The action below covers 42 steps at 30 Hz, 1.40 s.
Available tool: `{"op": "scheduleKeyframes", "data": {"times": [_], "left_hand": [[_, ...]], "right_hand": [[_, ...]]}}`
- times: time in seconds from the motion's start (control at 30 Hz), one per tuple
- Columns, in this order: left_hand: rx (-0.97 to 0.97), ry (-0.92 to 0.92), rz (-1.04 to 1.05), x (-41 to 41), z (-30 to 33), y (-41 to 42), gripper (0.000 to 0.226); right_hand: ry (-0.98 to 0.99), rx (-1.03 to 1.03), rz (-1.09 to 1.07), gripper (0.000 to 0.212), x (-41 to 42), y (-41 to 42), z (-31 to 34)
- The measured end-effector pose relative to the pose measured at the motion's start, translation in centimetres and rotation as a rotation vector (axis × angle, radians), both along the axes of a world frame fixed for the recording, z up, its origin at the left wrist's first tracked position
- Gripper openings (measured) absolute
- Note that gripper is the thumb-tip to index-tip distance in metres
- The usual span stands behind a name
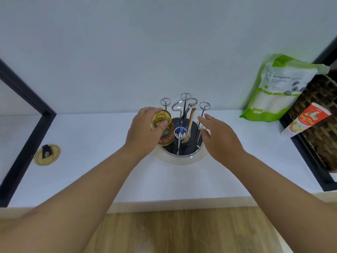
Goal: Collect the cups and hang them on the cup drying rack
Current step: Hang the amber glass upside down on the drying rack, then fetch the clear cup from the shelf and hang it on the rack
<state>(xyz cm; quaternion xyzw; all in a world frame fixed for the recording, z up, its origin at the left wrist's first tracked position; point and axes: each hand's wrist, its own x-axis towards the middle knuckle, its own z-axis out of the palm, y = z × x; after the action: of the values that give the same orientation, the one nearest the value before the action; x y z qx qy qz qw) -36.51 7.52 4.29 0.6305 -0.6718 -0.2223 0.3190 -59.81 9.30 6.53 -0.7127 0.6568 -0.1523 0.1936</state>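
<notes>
White counter [94,136], left hand [144,132] gripping upended amber cup [162,127] over rack [184,123], right hand [220,137] spread.

A round wire cup drying rack with looped prongs [184,125] is set at the middle of the white countertop [91,170], near the far wall. A yellow transparent glass cup [162,127] is held by the left hand [145,132] over the rack's left side; the right hand [217,136] is placed at its right side. A round yellow lid [47,154] is found well apart at the left. A green and white pouch [279,88] is leaned against the wall at far right, with a red and white tube [306,120] to its right.
</notes>
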Motion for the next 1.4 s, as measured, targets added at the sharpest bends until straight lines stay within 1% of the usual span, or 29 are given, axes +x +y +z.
{"op": "scheduleKeyframes", "data": {"times": [0.17,0.33,0.5,0.73,0.83,0.9,1.0,1.1,1.27,1.4], "left_hand": [[-0.001,0.003,0.004,0.1,4.3,0.8,0.04],[-0.046,-0.006,-0.034,-0.7,12.9,2.2,0.039],[-0.149,-0.043,-0.105,-3.0,26.4,3.7,0.037],[-0.356,0.039,-0.11,-7.0,47.3,9.2,0.035],[-0.405,0.079,-0.112,-8.2,54.5,12.5,0.034],[-0.433,0.1,-0.133,-8.8,58.2,14.5,0.034],[-0.468,0.132,-0.17,-9.8,62.3,17.5,0.033],[-0.477,0.159,-0.223,-11.0,65.0,20.3,0.032],[-0.473,0.165,-0.317,-12.8,67.4,24.2,0.032],[-0.493,0.178,-0.386,-14.1,68.6,27.5,0.032]], "right_hand": [[-0.021,-0.046,-0.007,0.047,-1.4,0.7,3.5],[-0.049,-0.106,0.012,0.05,-3.5,1.2,11.9],[-0.08,-0.202,0.032,0.05,-5.1,2.5,24.7],[-0.232,-0.443,0.013,0.044,-8.4,7.2,44.0],[-0.283,-0.526,0.004,0.041,-10.0,10.6,51.0],[-0.296,-0.575,-0.012,0.04,-11.1,13.2,55.1],[-0.298,-0.634,-0.037,0.039,-12.6,17.2,59.8],[-0.303,-0.667,-0.079,0.038,-14.0,21.4,62.8],[-0.269,-0.697,-0.131,0.04,-15.5,28.4,65.9],[-0.239,-0.715,-0.178,0.043,-16.0,33.8,66.9]]}}
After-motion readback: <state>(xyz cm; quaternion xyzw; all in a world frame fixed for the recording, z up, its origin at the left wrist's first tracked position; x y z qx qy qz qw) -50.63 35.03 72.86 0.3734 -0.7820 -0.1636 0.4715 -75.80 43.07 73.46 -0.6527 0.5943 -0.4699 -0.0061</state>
